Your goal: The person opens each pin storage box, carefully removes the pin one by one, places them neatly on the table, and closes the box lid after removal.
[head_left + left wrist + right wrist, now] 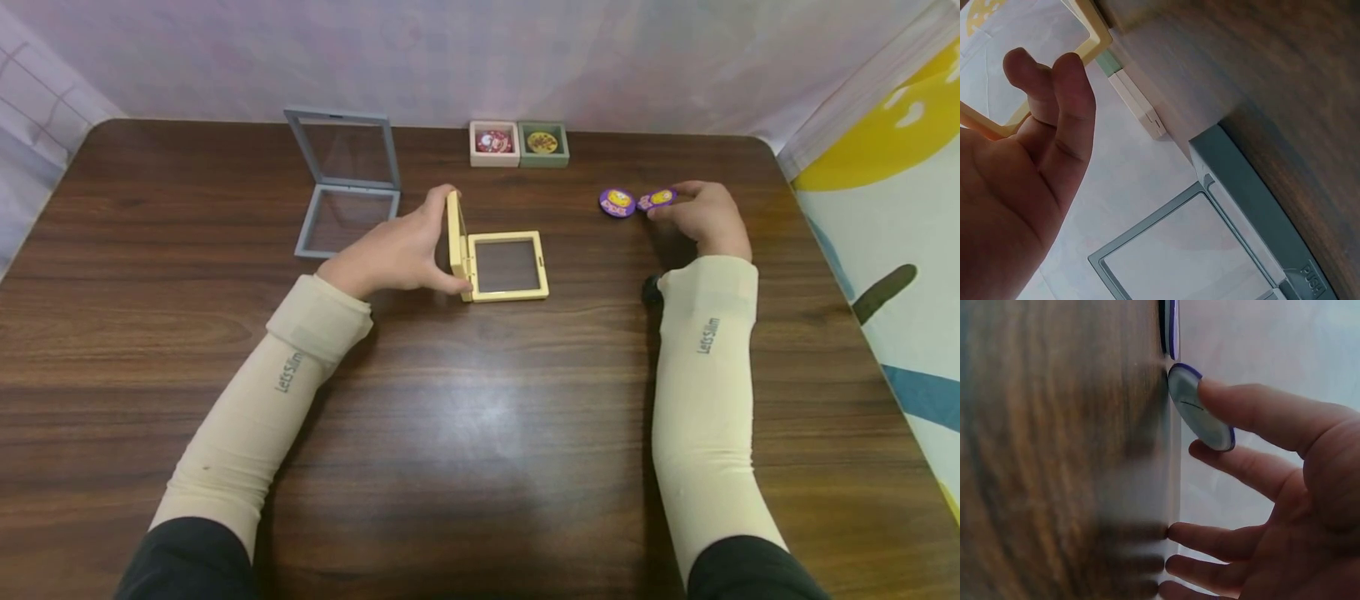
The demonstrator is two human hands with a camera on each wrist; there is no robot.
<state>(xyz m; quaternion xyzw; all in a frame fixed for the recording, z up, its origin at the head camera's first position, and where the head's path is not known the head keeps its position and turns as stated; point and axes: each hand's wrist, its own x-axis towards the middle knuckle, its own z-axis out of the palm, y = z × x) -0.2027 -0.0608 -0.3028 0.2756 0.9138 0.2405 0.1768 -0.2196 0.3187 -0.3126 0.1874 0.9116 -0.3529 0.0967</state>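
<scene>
My left hand (401,250) grips the upright lid of a yellow hinged display frame (508,295), thumb near the hinge and fingers at the lid's top edge. The frame's other half lies flat on the table, its clear window showing. My right hand (708,215) pinches a round purple badge (660,198) with a yellow cartoon figure between thumb and forefinger. That badge is tilted up, and its pale back (1200,412) shows in the right wrist view. A second purple badge (617,202) lies flat just left of it. The right hand's other fingers reach down to the tabletop.
A grey-blue hinged frame (307,229) stands opened behind the left hand. At the back edge, a pink frame (480,160) and a green frame (561,157) stand side by side, each holding a round badge. A small black object (651,291) sits beside the right cuff.
</scene>
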